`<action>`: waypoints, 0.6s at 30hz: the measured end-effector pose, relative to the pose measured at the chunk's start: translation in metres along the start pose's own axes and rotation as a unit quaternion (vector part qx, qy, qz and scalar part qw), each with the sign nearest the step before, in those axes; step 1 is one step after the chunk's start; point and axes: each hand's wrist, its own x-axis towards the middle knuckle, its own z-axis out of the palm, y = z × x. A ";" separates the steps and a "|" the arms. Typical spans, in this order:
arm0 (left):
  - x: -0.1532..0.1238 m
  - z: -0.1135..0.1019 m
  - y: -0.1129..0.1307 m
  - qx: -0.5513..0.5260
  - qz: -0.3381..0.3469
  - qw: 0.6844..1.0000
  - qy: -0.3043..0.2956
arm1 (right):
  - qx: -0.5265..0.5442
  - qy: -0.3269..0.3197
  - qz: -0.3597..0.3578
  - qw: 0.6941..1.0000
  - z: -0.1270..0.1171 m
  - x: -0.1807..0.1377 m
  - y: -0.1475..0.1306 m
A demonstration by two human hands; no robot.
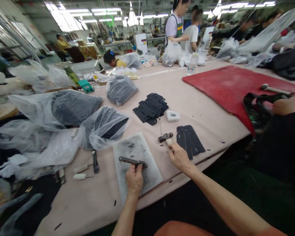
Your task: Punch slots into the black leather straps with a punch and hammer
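A dark bar-shaped tool (129, 160) is clamped in the fingers of the left hand (134, 180) over a speckled white board (149, 175); whether it is touched cannot be told. The hammer (165, 137) is hidden at its handle by the right hand (180, 157), fingers closed round it. The pinkish table (88, 200) is backed by a blurred, strip-lit workshop (118, 42).

The left hand (134, 181) grips a dark, bar-shaped tool (131, 161) above a speckled white board (151, 173). The right hand (181, 158) holds a ball-peen hammer (165, 137) by its pale handle. Just right of that hand lie overlapping dark strips (192, 141); beyond it, a white block (172, 116) and a heap of dark cut pieces (151, 108). Left of the left hand: white-handled tools (80, 176) and, farther forward, clear plastic bags (94, 131). Well right of both hands, a co-worker's hand (288, 105).
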 end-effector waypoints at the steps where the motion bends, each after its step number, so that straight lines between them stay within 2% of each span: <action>1: -0.001 0.000 0.001 -0.002 0.001 1.000 -0.003 | -0.005 0.002 -0.014 1.000 0.001 -0.013 -0.001; 5: -0.005 0.001 0.005 0.009 0.008 1.000 -0.002 | 0.007 -0.035 -0.064 0.997 0.013 -0.047 -0.009; 11: -0.007 0.002 0.011 0.032 0.003 0.999 0.015 | -0.015 -0.087 -0.068 0.994 0.031 -0.067 -0.016; 18: -0.007 0.001 0.007 0.029 0.011 1.000 -0.005 | -0.080 -0.043 -0.098 0.991 0.039 -0.079 0.011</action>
